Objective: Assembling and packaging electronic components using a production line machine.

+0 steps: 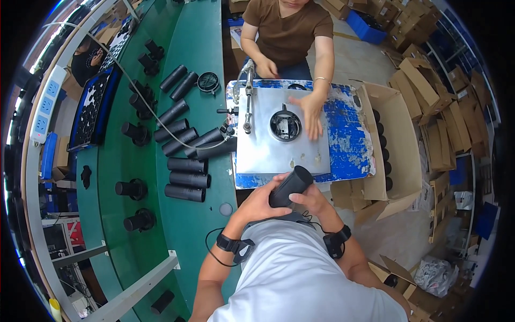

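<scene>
- Both of the person's hands grasp one black cylinder: the left hand wraps its left side, the right hand its right, thumb laid along the wall. The two-sided grip probably keeps the smooth, round body from rolling or slipping.
- The cylinder is held tilted, its visible end toward the far right, in front of the white shirt and by the near edge of the blue worktop; likely held close so its surface is easy to see.
- Other black cylinders lie on their sides on the green worktop to the left, some side by side, seemingly within easy reach.
- On the metal plate sits a round black part, roughly central; a co-worker's hand, fingers spread and grasping nothing visible, is just beside it.
- Dark round items line a carton at right, apparently to keep them together; its wall hides part of them.
- The held cylinder's lower end and several right fingers are hidden. Whether it touches the worktop, I cannot tell. The co-worker's other hand is too small to read.
</scene>
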